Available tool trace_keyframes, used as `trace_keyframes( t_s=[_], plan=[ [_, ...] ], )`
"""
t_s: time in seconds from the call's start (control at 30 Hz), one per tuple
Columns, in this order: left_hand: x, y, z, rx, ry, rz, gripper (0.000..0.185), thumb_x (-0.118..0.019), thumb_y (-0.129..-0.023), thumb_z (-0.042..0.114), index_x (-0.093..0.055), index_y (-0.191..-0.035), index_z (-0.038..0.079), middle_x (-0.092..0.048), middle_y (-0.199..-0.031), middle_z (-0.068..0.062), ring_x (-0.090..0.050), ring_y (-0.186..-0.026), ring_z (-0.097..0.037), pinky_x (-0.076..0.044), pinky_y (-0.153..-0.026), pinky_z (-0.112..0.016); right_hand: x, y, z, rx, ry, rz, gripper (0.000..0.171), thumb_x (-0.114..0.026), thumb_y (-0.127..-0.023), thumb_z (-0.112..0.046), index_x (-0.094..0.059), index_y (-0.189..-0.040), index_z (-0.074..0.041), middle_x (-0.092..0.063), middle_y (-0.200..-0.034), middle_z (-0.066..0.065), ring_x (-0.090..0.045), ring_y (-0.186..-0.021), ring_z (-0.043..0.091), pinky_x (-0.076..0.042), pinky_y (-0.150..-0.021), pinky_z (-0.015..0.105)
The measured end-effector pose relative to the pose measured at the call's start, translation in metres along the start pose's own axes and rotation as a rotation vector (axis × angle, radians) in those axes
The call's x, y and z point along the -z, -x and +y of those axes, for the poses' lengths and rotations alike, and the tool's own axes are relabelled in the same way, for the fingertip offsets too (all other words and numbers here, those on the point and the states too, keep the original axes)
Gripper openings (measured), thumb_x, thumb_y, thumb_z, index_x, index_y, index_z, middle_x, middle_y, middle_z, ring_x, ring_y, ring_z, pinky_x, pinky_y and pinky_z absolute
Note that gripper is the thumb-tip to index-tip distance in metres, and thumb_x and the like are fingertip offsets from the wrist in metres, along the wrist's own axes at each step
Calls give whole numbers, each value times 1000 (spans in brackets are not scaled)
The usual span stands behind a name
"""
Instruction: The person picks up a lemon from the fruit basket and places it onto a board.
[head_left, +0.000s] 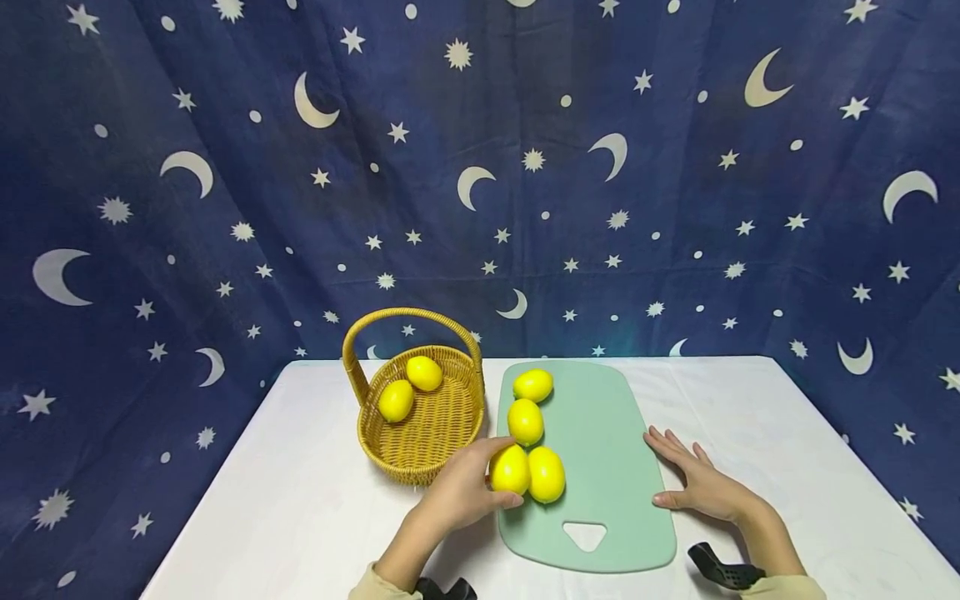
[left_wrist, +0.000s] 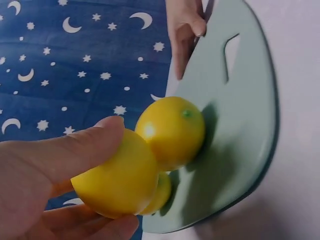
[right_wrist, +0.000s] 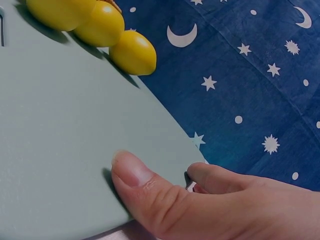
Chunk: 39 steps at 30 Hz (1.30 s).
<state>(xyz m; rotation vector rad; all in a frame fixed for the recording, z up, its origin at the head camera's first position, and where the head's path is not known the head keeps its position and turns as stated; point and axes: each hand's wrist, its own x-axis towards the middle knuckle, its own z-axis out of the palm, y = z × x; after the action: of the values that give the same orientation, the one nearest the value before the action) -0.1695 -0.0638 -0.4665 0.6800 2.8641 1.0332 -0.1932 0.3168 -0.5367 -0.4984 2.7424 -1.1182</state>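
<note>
My left hand (head_left: 463,490) grips a yellow lemon (head_left: 509,472) between thumb and fingers, over the left edge of a pale green cutting board (head_left: 607,450). In the left wrist view the thumb lies across the near side of that lemon (left_wrist: 117,177). Right beside it on the board is a second lemon (head_left: 547,475). Two more, a middle lemon (head_left: 526,422) and a far lemon (head_left: 533,385), lie behind it in a row. My right hand (head_left: 701,485) rests at the board's right edge, fingers extended, with its thumb on the rim in the right wrist view.
A woven basket (head_left: 416,473) with a tall arched handle stands left of the board, behind my left hand. Inside it lie two lemons (head_left: 396,401). The white-covered table (head_left: 285,500) ends at the back against a dark blue curtain (head_left: 420,183) with moons and stars.
</note>
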Motion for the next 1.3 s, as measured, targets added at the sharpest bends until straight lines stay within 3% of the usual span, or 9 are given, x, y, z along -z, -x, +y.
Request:
trace_keyframes(
  t_s=[0.6, 1.3],
  plan=[
    [-19, 0, -9, 77, -12, -13, 73, -83, -71, 28, -52, -135, 11, -56, -130, -8, -54, -117, -24, -45, -100, -44, 0, -2, -1, -5, 15, -12, 100, -78, -69, -40, -30, -148, -3, -18, -154, 27, -3, -140, 53, 16, -111, 63],
    [-39, -5, -19, -11, 10, 45, 74, -83, -72, 26, -49, -137, 14, -54, -135, -5, -51, -124, -24, -43, -104, -44, 1, -1, -1, 3, 16, -8, 99, -79, -69, -39, -30, -147, -1, -17, -154, 29, -3, -139, 54, 17, -110, 63]
  ],
)
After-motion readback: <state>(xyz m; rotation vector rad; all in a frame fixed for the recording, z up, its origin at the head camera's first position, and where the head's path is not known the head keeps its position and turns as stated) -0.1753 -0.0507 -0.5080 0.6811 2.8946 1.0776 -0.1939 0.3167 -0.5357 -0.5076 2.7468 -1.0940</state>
